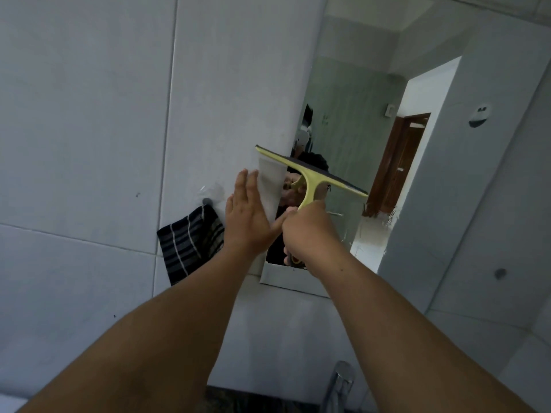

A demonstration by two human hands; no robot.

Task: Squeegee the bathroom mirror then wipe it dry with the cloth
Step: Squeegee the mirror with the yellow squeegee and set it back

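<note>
**Squeegee on mirror, cloth hanging in reserve**

Right hand (310, 234) is wrapped around the handle of the yellow squeegee (310, 177), blade tilted across the mirror (351, 114), apparently against the glass; contact not certain. Left hand (249, 216) is flat, fingers spread, holding nothing, lying by the mirror's left edge, probably to steady the body. Striped cloth (190, 239) hangs from a wall hook (206, 201) just left of the mirror, within reach for drying.
</note>
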